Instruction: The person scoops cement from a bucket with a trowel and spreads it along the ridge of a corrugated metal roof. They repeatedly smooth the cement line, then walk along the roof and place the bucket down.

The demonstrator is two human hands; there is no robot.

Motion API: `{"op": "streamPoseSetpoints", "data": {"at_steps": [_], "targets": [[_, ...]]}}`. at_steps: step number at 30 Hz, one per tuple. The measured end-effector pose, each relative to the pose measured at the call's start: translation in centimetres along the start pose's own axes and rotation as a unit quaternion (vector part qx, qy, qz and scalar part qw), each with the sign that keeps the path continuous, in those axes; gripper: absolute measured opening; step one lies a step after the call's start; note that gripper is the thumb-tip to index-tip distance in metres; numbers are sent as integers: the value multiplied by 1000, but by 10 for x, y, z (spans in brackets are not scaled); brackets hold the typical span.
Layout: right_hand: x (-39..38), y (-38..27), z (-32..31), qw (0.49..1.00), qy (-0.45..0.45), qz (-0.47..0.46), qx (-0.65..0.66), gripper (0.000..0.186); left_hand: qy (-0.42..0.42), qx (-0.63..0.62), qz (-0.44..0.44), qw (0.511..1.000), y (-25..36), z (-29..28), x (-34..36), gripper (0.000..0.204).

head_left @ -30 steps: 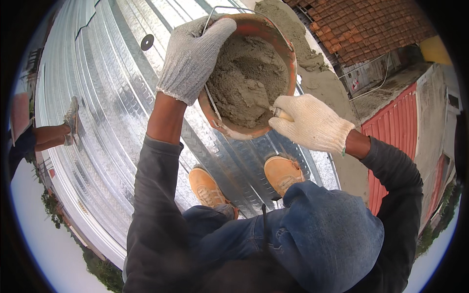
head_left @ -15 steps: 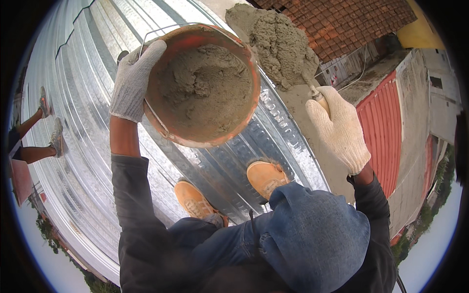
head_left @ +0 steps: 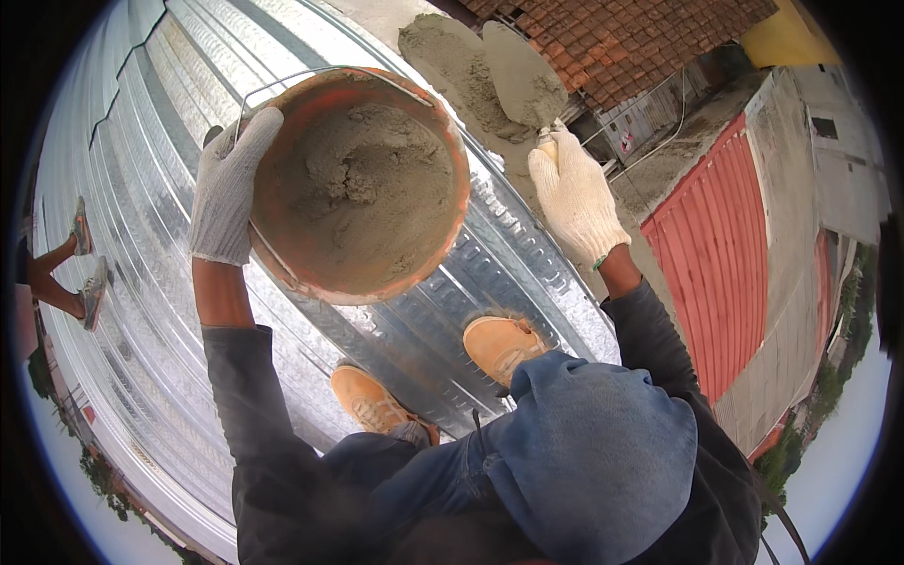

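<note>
Left fingers: the gloved left hand has its fingers curled over the rim of the bucket, pressed to the outside wall at centre left of the frame.
Why held so: the grip on the rim, judging by the tilt, keeps the open mouth turned up toward the worker and near the trowel.
Right fingers: the gloved right hand is wrapped tight round the handle of a trowel, thumb side uppermost, at upper centre right.
Trowel: the blade carries grey mortar and lies against the mortar ridge, seemingly to press or spread the load there.
Bucket: orange, round, with a wire bail, roughly half filled with lumpy grey mortar; it is clear of the roof, carried in the air.
Footing: two tan shoes are planted on the ribbed metal roof sheet, knees bent in blue trousers.
Surroundings: outdoors, high up; clay roof tiles at upper right, a red corrugated roof at right, another person's legs at far left.
</note>
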State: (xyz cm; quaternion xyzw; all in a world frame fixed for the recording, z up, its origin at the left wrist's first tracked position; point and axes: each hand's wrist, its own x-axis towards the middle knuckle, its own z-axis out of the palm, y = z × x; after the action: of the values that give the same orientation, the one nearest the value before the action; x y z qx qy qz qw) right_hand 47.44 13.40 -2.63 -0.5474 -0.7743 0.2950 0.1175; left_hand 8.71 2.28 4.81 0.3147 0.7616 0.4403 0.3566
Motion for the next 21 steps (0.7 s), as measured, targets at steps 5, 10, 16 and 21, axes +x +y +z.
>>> {"op": "streamPoseSetpoints", "data": {"at_steps": [5,10,16,21], "targets": [[19,1,3,944,-199,216,150,47,-7,-4,-1,1000,1,-2,4,50],[-3,73,38,971,-144,128,142,39,-35,-15,4,999,7,2,8,51],[-32,71,8,947,-203,221,114,33,-57,-14,-4,998,14,7,11,50],[-59,31,10,888,-119,334,293,40,-29,2,18,999,13,3,10,51]]}}
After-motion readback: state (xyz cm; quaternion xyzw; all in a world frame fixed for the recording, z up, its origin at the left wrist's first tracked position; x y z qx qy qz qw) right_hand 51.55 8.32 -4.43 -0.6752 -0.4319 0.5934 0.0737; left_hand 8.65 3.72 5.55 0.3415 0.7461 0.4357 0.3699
